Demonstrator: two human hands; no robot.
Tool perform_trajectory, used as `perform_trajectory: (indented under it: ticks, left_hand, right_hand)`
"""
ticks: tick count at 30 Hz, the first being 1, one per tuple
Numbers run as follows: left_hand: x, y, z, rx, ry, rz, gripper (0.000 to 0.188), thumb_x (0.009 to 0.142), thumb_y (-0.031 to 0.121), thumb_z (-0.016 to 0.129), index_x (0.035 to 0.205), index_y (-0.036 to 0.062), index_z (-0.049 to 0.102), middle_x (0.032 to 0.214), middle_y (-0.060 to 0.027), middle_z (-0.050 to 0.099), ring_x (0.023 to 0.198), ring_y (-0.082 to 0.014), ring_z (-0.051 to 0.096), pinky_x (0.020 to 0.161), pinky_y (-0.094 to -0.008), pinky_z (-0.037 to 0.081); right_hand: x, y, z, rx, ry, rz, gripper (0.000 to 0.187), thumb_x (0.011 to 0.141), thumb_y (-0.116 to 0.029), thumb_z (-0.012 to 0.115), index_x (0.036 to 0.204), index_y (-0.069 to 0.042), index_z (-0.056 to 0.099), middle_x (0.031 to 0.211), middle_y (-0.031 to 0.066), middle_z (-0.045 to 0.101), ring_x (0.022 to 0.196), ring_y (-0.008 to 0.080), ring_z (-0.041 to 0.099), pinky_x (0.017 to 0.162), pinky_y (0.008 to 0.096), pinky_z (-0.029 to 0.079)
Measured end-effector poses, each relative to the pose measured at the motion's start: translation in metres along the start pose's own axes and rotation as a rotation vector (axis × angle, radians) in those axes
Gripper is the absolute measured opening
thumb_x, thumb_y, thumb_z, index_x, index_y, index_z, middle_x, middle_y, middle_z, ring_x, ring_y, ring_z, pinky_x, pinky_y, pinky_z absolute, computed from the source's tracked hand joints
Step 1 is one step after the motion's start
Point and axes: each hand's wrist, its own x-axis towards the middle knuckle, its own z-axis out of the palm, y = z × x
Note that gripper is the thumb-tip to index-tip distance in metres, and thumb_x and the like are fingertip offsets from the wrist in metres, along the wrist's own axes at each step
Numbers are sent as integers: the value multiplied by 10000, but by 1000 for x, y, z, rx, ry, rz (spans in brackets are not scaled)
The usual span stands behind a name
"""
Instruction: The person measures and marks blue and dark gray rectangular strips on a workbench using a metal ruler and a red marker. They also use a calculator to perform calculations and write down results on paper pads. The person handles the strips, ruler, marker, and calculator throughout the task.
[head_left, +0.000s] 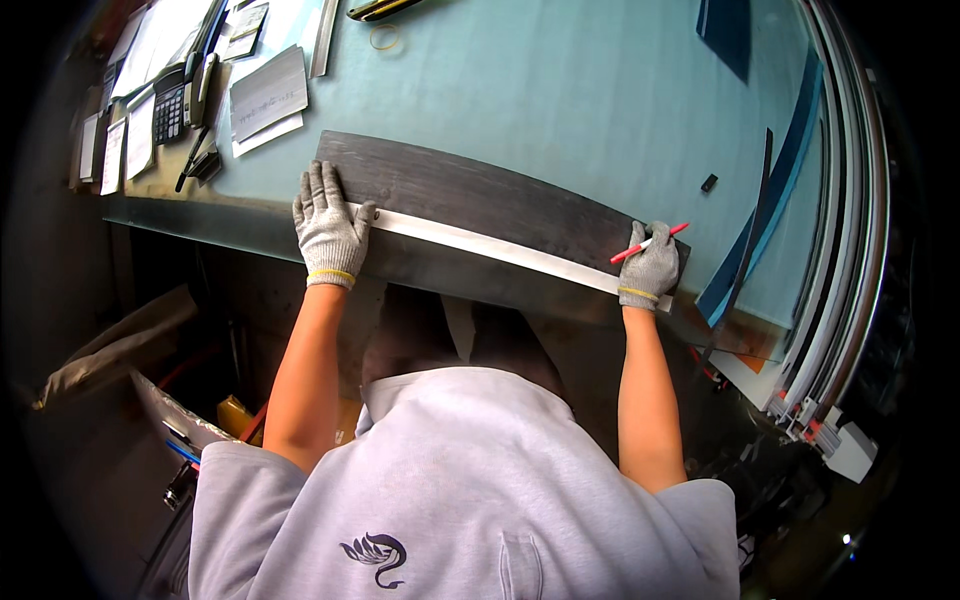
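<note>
A dark grey, wood-grained sheet [480,195] with a curved far edge lies on the table in front of me. Along its near side runs a straight white strip [490,247], whose material I cannot tell. My left hand [331,230], in a grey knit glove, rests flat at the sheet's left end, fingers stretched out and the thumb by the strip's end. Gloved the same way, my right hand [652,268] is at the right end over the strip, its fingers bent around a red pen [624,254]. The right fingertips are partly hidden.
Papers [268,95], a calculator [169,113] and pens lie at the table's left. A yellow-and-black cutter [380,9] and a rubber band [384,38] sit at the back. On the right are a small black block [709,183], long blue strips [775,190] and metal rails [858,270].
</note>
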Motion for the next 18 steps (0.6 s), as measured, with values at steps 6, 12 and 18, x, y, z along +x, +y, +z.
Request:
perform_trajectory:
  ticks: [6,12,18]
  left_hand:
    - [-10,99,-27,-207,-128,452,826,931,485,653,1605,103,367,1685,-120,322,1569,-354,248,1282,-520,126]
    - [38,19,-1,-54,-17,224,785,972,486,612,1627,157,331,1689,-87,322,1568,-309,268,1274,-490,173]
    - [38,38,-12,90,29,238,763,978,398,618,1609,70,339,1688,-132,308,1568,-313,262,1288,-465,161]
  right_hand:
    - [1,-1,2,-11,-11,2,282,879,-343,791,944,-113,641,809,134,662,765,376,667,661,487,526]
    - [2,-1,-2,21,-4,27,285,880,-350,782,907,-113,627,771,137,646,762,373,667,655,494,521]
    - [1,4,6,5,-4,28,285,874,-345,787,932,-111,636,819,144,668,782,374,677,673,488,535]
